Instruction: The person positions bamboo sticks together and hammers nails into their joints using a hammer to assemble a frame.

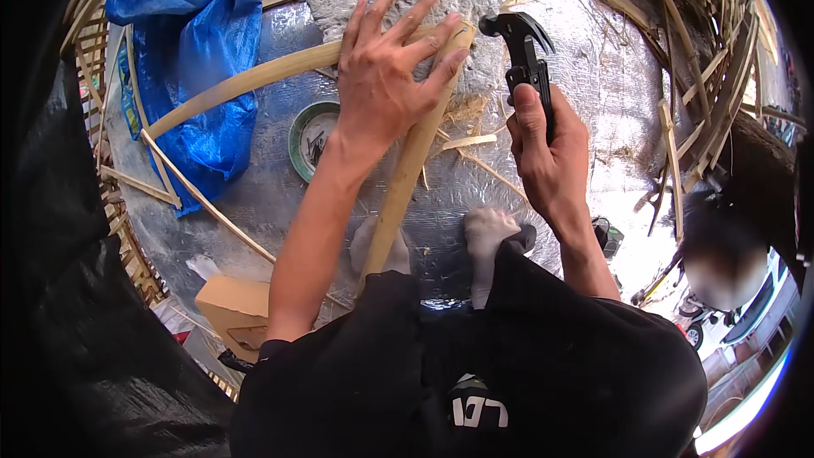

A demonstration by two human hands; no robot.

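Note:
My left hand (386, 76) lies with fingers spread over the place where two pale bamboo or cane strips meet, pressing them onto a rough grey stone (339, 2). One strip, the curved one (246, 80), runs off to the left. The straight strip (398, 191) comes down toward my lap, its upper end (460, 34) showing beside my fingers. In my right hand (547, 148) is a black claw hammer (526, 47), gripped by its handle, head up and just right of the joint. A nail at the joint is too small to make out.
A green-rimmed bowl (297, 140) with dark nails stands left of my forearm. Beyond it is a blue plastic bag (199, 127). A cardboard box (233, 301) sits lower left. Cane offcuts (471, 142) litter the silvery floor mat (606, 110). Another person (725, 263) is at the right.

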